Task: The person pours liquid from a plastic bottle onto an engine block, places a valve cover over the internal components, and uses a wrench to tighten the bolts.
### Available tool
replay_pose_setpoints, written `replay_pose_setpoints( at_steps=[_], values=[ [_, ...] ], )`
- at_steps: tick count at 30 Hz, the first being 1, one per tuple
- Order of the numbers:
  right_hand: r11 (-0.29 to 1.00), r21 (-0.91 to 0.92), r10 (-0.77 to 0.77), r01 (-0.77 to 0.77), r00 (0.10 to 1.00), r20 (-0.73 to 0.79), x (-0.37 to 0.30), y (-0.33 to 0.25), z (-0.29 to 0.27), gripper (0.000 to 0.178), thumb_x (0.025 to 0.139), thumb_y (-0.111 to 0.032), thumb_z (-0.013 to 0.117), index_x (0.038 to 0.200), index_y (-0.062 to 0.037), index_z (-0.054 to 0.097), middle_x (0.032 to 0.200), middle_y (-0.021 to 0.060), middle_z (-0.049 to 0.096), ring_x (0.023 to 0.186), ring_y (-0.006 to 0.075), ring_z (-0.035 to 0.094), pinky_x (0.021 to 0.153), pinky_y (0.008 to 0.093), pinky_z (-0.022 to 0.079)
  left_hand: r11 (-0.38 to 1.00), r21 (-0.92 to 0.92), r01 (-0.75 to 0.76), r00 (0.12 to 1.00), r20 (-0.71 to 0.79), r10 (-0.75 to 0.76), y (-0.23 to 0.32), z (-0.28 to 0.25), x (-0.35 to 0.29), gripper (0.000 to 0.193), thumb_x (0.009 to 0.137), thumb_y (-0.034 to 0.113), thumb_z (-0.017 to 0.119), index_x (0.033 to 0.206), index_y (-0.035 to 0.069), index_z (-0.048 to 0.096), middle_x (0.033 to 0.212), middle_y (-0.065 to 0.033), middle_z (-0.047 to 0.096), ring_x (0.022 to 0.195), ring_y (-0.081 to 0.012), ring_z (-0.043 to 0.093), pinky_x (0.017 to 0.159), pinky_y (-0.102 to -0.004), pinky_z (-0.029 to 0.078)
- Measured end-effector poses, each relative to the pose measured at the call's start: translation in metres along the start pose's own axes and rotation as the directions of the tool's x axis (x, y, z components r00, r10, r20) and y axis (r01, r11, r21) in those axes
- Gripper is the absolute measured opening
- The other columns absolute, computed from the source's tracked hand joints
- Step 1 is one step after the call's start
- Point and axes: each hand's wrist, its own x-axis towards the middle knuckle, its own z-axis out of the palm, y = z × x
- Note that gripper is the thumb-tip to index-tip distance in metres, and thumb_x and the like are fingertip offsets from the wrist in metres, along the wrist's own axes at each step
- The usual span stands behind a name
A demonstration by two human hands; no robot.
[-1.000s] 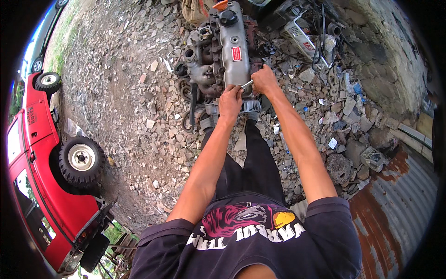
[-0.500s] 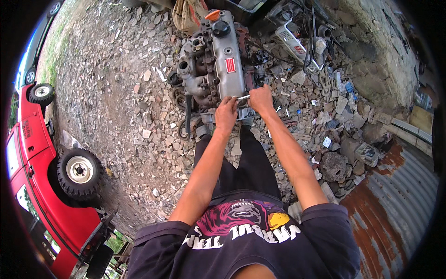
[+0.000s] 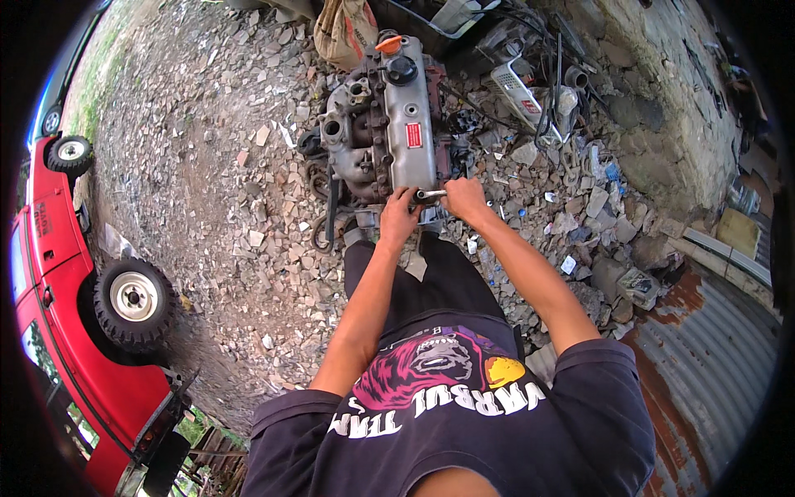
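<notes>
An engine (image 3: 411,166) stands on the rubble just beyond my feet, with a silver valve cover, a black oil cap and an orange piece at its far end. Over its near end lies a silver wrench (image 3: 431,194), roughly crosswise. My right hand (image 3: 464,201) is closed around the wrench's right end. Bent fingers of my left hand (image 3: 399,217) pinch at its left end, close against the engine's near edge. Whatever the wrench head sits on is too small to make out. On the engine's left side are rusty manifolds (image 3: 352,149) with open ports.
A red vehicle (image 3: 91,331) with chunky tyres stands at the left. Behind the engine are a brown sack (image 3: 341,33) and a dark tub (image 3: 447,21). A white plastic crate (image 3: 520,91) and hoses lie at the right, near a rusty corrugated sheet (image 3: 704,356) and a rough wall (image 3: 687,99).
The whole view has shifted a little, so the engine appears lower. My right hand has brought the wrench's right end slightly toward me. Both hands remain at the wrench.
</notes>
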Motion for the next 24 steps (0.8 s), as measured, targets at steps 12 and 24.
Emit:
replay_pose_setpoints(
  at_steps=[12, 24],
  values=[
    [0.905, 0.327, 0.290, -0.273, 0.957, -0.005, -0.052, 0.038, 0.027, 0.032, 0.078, -0.036, 0.063, 0.082, -0.0050, 0.069, 0.078, 0.0222, 0.066, 0.080, 0.0410, 0.063, 0.074, 0.0491, 0.050, 0.986, 0.155, -0.059, 0.998, -0.011, 0.062, 0.002, 0.008, 0.002, 0.033, 0.079, 0.016, 0.068, 0.111, 0.009, 0.065, 0.109, -0.0099, 0.061, 0.101, -0.0300, 0.058, 0.083, -0.0389, 0.049],
    [0.776, 0.602, 0.265, -0.189, 0.964, -0.039, -0.081, 0.029, 0.011, 0.042, 0.084, -0.042, 0.060, 0.086, -0.0003, 0.065, 0.076, 0.0221, 0.063, 0.078, 0.0408, 0.062, 0.069, 0.0470, 0.046, 0.943, 0.306, -0.130, 0.990, 0.087, 0.108, 0.014, 0.003, 0.006, 0.018, 0.081, 0.015, 0.061, 0.097, 0.010, 0.068, 0.100, -0.0078, 0.062, 0.093, -0.0283, 0.061, 0.074, -0.0401, 0.052]
  ],
)
